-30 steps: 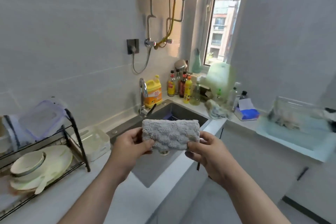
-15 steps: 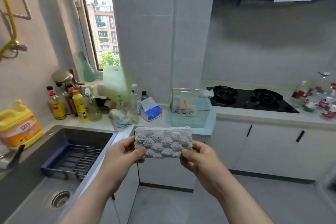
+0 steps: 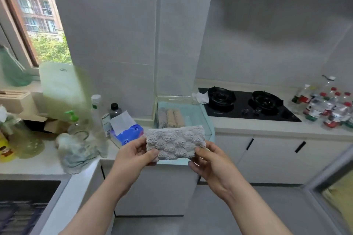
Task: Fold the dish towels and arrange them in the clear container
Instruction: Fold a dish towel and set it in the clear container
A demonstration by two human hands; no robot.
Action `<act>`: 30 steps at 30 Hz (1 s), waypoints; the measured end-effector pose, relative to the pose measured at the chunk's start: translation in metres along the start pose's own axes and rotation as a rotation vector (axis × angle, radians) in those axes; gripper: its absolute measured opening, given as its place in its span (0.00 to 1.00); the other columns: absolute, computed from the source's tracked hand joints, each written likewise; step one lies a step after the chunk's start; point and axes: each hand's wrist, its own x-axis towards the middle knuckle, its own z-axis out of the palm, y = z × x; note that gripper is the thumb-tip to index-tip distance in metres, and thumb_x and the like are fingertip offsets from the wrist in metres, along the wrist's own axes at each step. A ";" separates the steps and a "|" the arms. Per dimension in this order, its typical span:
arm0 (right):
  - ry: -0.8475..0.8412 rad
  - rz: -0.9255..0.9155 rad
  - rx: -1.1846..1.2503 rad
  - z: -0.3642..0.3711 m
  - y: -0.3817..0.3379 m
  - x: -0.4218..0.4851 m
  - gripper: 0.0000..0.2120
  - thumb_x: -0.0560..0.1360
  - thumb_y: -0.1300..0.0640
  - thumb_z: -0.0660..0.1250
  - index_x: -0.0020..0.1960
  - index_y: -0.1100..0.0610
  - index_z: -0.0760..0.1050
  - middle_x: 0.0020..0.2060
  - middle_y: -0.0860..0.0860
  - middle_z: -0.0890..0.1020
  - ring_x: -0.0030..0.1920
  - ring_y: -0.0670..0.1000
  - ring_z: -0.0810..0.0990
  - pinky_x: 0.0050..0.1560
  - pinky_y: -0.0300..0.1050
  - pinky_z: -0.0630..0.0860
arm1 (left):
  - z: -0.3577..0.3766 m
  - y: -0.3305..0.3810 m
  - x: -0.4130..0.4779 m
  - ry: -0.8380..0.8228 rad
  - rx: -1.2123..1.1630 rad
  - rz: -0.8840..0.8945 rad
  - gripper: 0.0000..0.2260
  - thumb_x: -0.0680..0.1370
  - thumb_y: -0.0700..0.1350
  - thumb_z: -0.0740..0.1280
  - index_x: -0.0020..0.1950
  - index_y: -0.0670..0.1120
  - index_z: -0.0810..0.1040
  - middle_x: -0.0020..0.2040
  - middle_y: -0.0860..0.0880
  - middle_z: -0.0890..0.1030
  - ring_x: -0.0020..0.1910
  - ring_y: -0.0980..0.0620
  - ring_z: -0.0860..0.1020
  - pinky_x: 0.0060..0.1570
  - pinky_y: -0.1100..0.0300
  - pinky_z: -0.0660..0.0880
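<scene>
I hold a folded grey, fluffy dish towel [image 3: 175,143] in the air in front of me. My left hand [image 3: 133,155] pinches its left end and my right hand [image 3: 208,162] pinches its right end. Just beyond the towel, on the counter corner, stands the clear container [image 3: 205,118]. Inside it lie folded towels [image 3: 172,118], one grey and two beige, side by side at its left. The held towel hides the container's front wall.
A crumpled pale cloth [image 3: 76,152] lies on the counter at left, near a blue tissue pack [image 3: 128,131], bottles and a pale cutting board [image 3: 61,87]. A black gas hob [image 3: 248,105] and several bottles [image 3: 328,105] lie to the right. The sink [image 3: 23,202] is lower left.
My view has swung right from the sink toward the container and hob. Both hands keep the same grip on the folded towel, now closer to the container.
</scene>
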 end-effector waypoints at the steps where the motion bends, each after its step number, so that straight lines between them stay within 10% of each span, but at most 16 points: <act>1: 0.012 0.015 0.005 -0.002 -0.001 0.013 0.08 0.75 0.67 0.66 0.49 0.56 0.75 0.40 0.53 0.83 0.39 0.51 0.81 0.44 0.47 0.82 | 0.003 -0.005 0.014 -0.008 0.002 -0.022 0.12 0.75 0.32 0.68 0.54 0.44 0.82 0.47 0.45 0.85 0.44 0.49 0.82 0.44 0.59 0.80; 24: 0.085 0.217 0.326 -0.043 -0.082 0.368 0.13 0.82 0.52 0.59 0.60 0.57 0.77 0.51 0.58 0.85 0.50 0.58 0.84 0.51 0.56 0.80 | 0.115 -0.077 0.333 0.082 0.018 -0.143 0.20 0.63 0.40 0.75 0.53 0.46 0.79 0.46 0.47 0.85 0.45 0.49 0.83 0.44 0.53 0.81; 30: 0.281 0.202 0.094 -0.070 -0.111 0.439 0.21 0.80 0.48 0.60 0.64 0.64 0.73 0.57 0.61 0.81 0.55 0.60 0.81 0.49 0.56 0.79 | 0.116 -0.133 0.384 -0.217 0.825 -0.057 0.09 0.76 0.46 0.67 0.54 0.58 0.75 0.53 0.61 0.77 0.50 0.60 0.77 0.51 0.71 0.71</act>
